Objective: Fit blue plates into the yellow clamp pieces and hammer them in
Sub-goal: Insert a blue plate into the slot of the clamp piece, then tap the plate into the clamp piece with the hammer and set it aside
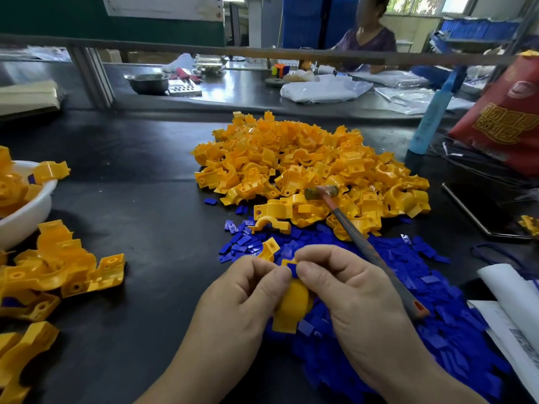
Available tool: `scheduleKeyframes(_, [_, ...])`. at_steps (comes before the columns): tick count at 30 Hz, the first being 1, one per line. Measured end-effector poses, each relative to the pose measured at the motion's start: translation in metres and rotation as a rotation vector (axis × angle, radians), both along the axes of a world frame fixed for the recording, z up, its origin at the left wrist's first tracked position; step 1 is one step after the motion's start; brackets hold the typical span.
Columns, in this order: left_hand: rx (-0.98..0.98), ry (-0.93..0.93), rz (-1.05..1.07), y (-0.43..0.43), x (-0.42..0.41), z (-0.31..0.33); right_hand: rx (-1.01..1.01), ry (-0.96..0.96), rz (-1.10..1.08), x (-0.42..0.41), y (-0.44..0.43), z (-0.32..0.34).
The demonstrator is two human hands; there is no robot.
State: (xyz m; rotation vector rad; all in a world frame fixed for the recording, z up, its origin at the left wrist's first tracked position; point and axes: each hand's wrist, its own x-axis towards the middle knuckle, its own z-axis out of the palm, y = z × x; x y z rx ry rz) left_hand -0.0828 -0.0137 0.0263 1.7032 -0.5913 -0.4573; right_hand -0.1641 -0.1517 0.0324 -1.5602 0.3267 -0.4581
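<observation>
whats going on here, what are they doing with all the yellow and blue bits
A person is assembling parts at a dark table. The left hand grips a yellow clamp piece while the right hand pinches a blue plate at its top end, fitting it in. The hammer lies unheld across the pile of yellow pieces and the heap of blue plates. A white bowl at the left holds more yellow pieces.

Left hand (245, 290) and right hand (347, 284), both bare to the forearms, with broad fingers (319, 253) and creased knuckles
</observation>
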Motion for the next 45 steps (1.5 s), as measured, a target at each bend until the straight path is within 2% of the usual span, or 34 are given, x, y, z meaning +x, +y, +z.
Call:
scheduleKeyframes(3, [-0.014,0.110,-0.064,0.000,0.003,0.001,-0.150,0.048,0.012,-0.001,0.004,0.003])
scheduleKeyframes(7, [0.033,0.064,-0.051,0.001,0.004,0.002,-0.259,0.089,-0.027,-0.001,0.005,0.004])
scheduleKeyframes(10, [0.055,0.058,-0.003,-0.001,0.006,0.003,-0.332,0.122,0.022,0.000,0.007,0.006])
scheduleKeyframes(13, [0.043,0.092,0.105,0.007,0.019,0.008,-0.676,0.141,-0.014,0.000,0.002,0.009])
scheduleKeyframes(16, [0.168,0.035,0.199,0.023,0.044,0.008,-1.104,0.148,-0.266,-0.004,-0.026,0.007])
scheduleKeyframes(18, [0.266,0.006,0.240,0.030,0.057,0.004,-1.240,0.367,-0.418,-0.008,-0.050,0.008])
scheduleKeyframes(20, [0.397,-0.087,0.277,0.034,0.066,-0.002,-1.311,0.717,-0.427,-0.012,-0.069,0.005])
scheduleKeyframes(21, [0.445,-0.135,0.289,0.034,0.068,-0.004,-1.328,0.841,-0.389,-0.013,-0.076,0.003])
scheduleKeyframes(23, [0.533,-0.221,0.307,0.035,0.071,-0.007,-1.289,0.904,-0.308,-0.011,-0.082,0.000])
scheduleKeyframes(26, [0.676,-0.325,0.324,0.036,0.075,-0.009,-1.253,0.817,-0.275,-0.009,-0.084,-0.003])
scheduleKeyframes(30, [0.841,-0.360,0.327,0.039,0.076,-0.006,-1.297,0.740,-0.366,-0.012,-0.080,0.001])
scheduleKeyframes(34, [1.086,-0.512,0.292,0.037,0.068,-0.005,-0.990,0.516,-0.297,-0.012,-0.064,0.016])
scheduleKeyframes(36, [1.130,-0.544,0.265,0.036,0.067,-0.006,-0.729,0.373,-0.191,-0.010,-0.046,0.025])
scheduleKeyframes(38, [1.115,-0.562,0.271,0.037,0.069,-0.008,-0.562,0.350,-0.042,-0.010,-0.028,0.031])
scheduleKeyframes(41, [1.064,-0.565,0.314,0.038,0.072,-0.010,-0.646,0.401,0.148,-0.010,-0.015,0.032])
scheduleKeyframes(45, [1.038,-0.570,0.330,0.037,0.075,-0.014,-0.777,0.409,0.244,-0.010,-0.007,0.033])
